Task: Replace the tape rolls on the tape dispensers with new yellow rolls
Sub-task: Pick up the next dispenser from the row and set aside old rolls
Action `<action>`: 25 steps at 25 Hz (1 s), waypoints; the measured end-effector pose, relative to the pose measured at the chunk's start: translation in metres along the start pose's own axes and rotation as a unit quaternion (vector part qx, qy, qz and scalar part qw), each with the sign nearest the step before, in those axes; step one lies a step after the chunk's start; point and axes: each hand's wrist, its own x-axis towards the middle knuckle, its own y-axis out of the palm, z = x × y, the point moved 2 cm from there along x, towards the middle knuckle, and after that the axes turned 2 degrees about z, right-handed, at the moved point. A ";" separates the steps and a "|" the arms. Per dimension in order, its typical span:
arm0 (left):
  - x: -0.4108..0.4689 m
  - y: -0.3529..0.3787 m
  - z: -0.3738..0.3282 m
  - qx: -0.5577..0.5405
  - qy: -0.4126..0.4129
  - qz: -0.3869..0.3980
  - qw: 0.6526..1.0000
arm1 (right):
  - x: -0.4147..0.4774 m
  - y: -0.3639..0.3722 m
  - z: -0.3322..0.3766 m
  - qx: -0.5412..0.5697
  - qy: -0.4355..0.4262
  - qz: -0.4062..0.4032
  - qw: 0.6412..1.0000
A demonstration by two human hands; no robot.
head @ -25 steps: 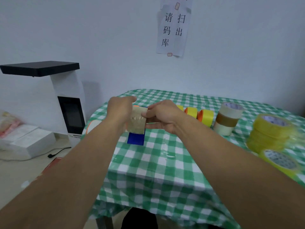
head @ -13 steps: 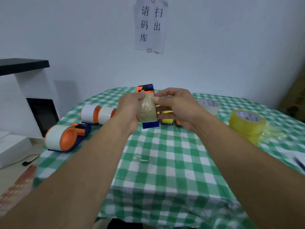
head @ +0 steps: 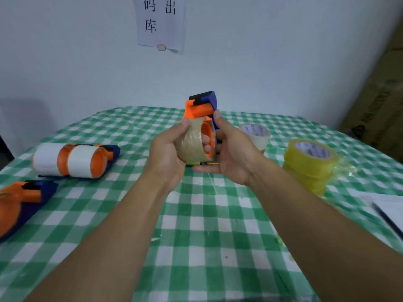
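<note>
An orange and blue tape dispenser (head: pixel 201 106) is held upright above the table's middle. A clear, brownish tape roll (head: pixel 192 143) sits on its orange hub. My left hand (head: pixel 166 152) grips that roll, with fingertips showing inside the hub. My right hand (head: pixel 232 153) holds the dispenser's blue body from the right. A stack of yellow tape rolls (head: pixel 310 162) stands at the right. Two dispensers with white rolls (head: pixel 72 161) lie side by side at the left. Another orange and blue dispenser (head: pixel 19 203) lies at the left edge.
A pale tape roll (head: pixel 256 134) stands behind my right hand. The table has a green checked cloth (head: pixel 209 225). White paper with a black pen (head: pixel 386 216) lies at the right edge. A paper sign (head: pixel 160 22) hangs on the wall.
The view has swung right and down. The dispenser has turned, so the roll's open orange hub now faces me, and my left fingers have moved into it.
</note>
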 end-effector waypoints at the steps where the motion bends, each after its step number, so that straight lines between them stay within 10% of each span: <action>1: 0.004 -0.002 0.004 -0.007 0.003 0.011 1.000 | 0.003 -0.001 0.000 0.006 -0.001 0.009 1.000; 25: 0.028 -0.031 0.047 -0.001 0.074 0.044 0.996 | 0.031 -0.009 -0.004 -0.192 -0.060 -0.013 0.979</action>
